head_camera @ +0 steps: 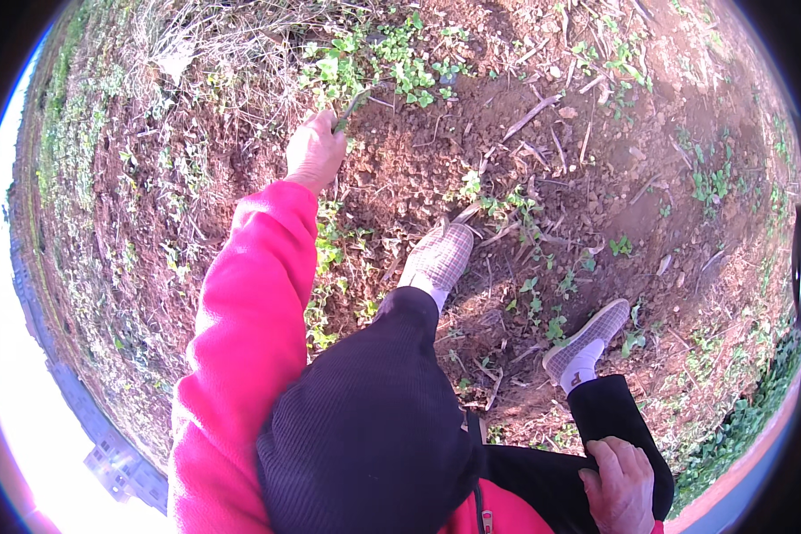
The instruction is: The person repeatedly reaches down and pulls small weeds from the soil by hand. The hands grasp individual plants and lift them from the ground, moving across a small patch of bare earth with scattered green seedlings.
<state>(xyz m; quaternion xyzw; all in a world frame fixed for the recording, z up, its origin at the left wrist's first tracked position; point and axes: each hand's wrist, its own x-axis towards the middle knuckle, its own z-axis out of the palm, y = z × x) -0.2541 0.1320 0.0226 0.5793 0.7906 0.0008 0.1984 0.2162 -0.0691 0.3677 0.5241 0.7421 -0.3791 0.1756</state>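
My left hand [316, 148], reaching from a bright pink sleeve, is closed around a thin, dark, slightly curved object [351, 109]; whether it is a small blade or a stem I cannot tell. Its far end points at low green leafy plants [400, 60] growing from reddish-brown soil. At the lower right, my right hand [621, 477] rests on the knee of my black trousers [631, 417], with fingers bent and the thumb apart. No object shows in it, though its palm is hidden.
My two checked shoes [438, 257] [591, 340] stand on soil strewn with dry stalks [532, 117] and small weeds. Dry grass [220, 47] lies at the upper left. Denser greenery [741, 427] borders the lower right, and distant buildings [117, 464] show at the lower left.
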